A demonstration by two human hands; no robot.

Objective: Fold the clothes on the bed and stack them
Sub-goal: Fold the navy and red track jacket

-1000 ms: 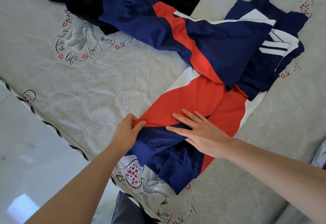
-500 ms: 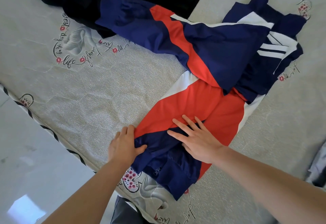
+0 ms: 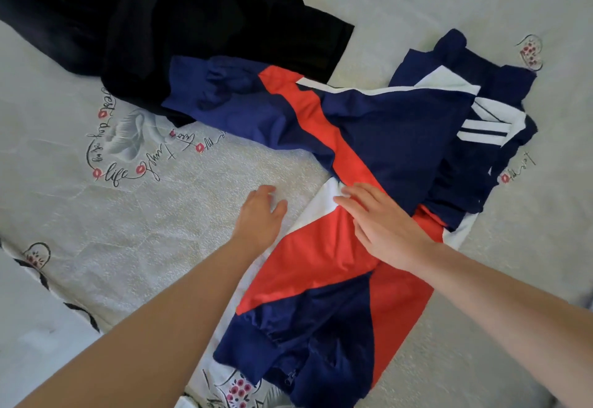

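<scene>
Both my hands have slid up: left hand (image 3: 260, 215) flat on the printed grey bedsheet (image 3: 160, 221), right hand (image 3: 382, 226) spread flat, smoothing the red, navy and white nylon jacket (image 3: 321, 260); sleeve fold next.

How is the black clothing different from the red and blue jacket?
The black clothing is one dark colour; the jacket is red, blue and white. The black clothing lies far up the bed, untouched; the jacket lies near, with the right hand flat on it. Both lie unfolded on the bed.

Smooth, slightly shiny synthetic jacket (image 3: 321, 247) on a matt, textured cloth bedsheet (image 3: 144, 231).
</scene>
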